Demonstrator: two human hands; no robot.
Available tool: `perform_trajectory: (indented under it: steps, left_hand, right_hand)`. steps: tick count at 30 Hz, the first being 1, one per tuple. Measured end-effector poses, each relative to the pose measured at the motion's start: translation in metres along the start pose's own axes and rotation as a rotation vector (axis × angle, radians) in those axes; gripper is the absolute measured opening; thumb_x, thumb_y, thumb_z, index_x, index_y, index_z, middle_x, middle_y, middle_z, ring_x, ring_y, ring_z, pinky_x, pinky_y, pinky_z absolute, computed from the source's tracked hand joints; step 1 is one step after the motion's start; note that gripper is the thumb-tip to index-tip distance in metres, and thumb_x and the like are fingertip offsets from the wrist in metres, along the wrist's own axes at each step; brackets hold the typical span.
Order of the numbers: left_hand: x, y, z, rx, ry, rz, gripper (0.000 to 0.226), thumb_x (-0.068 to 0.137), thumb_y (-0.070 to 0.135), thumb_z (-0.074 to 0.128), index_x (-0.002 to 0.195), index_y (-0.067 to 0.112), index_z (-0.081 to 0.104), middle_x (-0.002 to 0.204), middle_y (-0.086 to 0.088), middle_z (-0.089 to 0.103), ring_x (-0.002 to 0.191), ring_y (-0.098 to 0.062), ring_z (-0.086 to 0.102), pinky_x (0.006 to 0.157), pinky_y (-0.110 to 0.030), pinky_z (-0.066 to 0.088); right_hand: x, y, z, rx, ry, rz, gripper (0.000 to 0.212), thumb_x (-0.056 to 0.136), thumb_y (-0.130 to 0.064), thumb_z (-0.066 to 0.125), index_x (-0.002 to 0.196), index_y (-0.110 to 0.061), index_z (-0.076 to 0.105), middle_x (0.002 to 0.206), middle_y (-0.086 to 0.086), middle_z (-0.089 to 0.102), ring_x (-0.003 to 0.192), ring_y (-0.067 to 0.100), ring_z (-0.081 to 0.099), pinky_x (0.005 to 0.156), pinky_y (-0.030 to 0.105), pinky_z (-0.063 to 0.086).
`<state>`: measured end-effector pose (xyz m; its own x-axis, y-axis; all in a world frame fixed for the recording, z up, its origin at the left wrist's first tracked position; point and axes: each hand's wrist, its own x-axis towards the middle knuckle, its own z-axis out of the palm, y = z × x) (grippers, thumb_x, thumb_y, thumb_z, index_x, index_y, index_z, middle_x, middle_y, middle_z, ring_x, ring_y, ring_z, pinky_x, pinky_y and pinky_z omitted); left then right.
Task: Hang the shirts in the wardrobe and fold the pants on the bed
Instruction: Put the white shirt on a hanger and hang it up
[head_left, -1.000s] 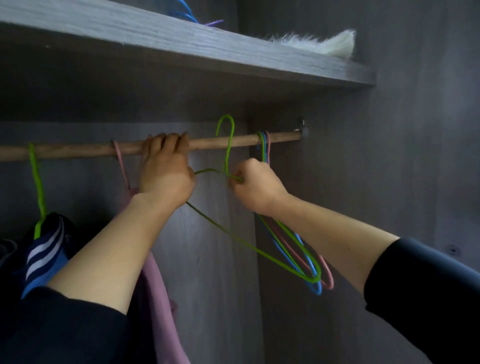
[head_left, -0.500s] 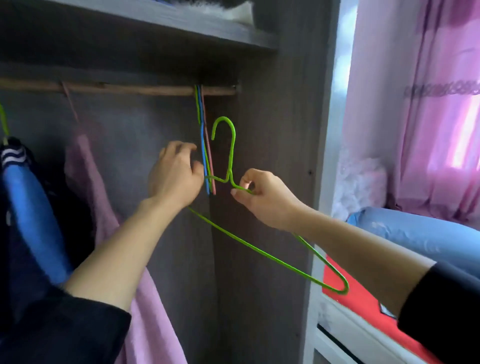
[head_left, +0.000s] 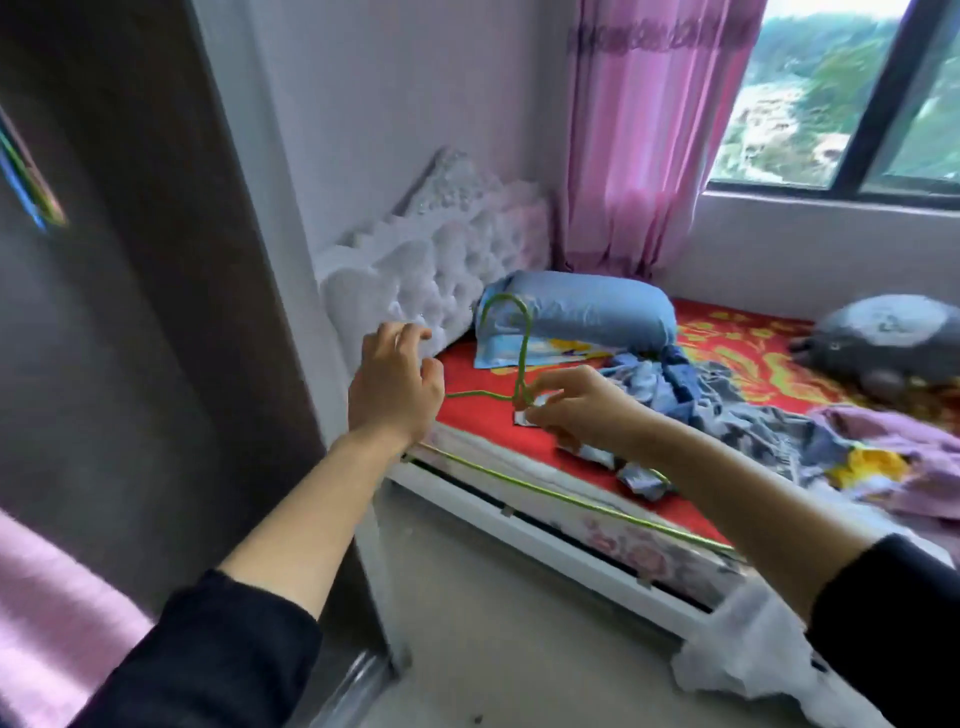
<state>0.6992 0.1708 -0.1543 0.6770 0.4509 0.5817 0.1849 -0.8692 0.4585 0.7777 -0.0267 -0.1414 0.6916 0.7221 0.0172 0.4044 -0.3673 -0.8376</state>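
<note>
My right hand (head_left: 576, 402) pinches a green wire hanger (head_left: 522, 353) at its neck, hook upward, its lower bar slanting down to the right. My left hand (head_left: 397, 382) hovers just left of the hanger with fingers loosely curled, holding nothing. Behind the hands lies the bed (head_left: 483, 415) with a red patterned sheet. A crumpled heap of blue-grey clothes (head_left: 727, 405) and a lilac garment (head_left: 898, 457) lie on it. The dark wardrobe side (head_left: 130, 312) fills the left, with a pink shirt (head_left: 47, 587) at the bottom left corner.
A blue pillow (head_left: 582, 312) leans by the white tufted headboard (head_left: 441, 260). A grey plush toy (head_left: 883, 338) sits at the bed's far right. Pink curtain (head_left: 649, 130) and window (head_left: 857, 93) stand behind. White cloth (head_left: 743, 660) lies on the floor near the bed frame.
The view swung right from the wardrobe rail to the bed. My right hand took the green hanger off the rail and carried it toward the bed; my left hand left the rail.
</note>
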Motion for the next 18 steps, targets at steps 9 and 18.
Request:
perform_trajectory:
  steps: [9, 18]
  left_hand:
    - [-0.021, 0.133, 0.208, -0.106, -0.473, 0.117, 0.034, 0.09, 0.018, 0.045, 0.122, 0.016, 0.054, 0.127, -0.007, 0.05, 0.117, -0.024, 0.04, 0.091, -0.034, 0.037]
    - [-0.021, 0.254, 0.394, -0.135, -0.843, 0.235, 0.034, 0.091, 0.018, 0.044, 0.124, 0.014, 0.052, 0.127, -0.008, 0.048, 0.122, -0.025, 0.037, 0.095, -0.038, 0.039]
  right_hand:
    - [-0.056, 0.171, -0.101, 0.023, 0.342, 0.393, 0.041, 0.088, -0.038, 0.065, 0.058, -0.014, 0.051, 0.046, -0.004, 0.05, 0.041, 0.011, 0.045, 0.046, 0.021, 0.037]
    - [-0.078, 0.325, -0.222, -0.067, 0.562, 0.811, 0.045, 0.092, -0.028, 0.054, 0.051, -0.012, 0.041, 0.041, 0.002, 0.044, 0.035, 0.017, 0.047, 0.044, 0.023, 0.039]
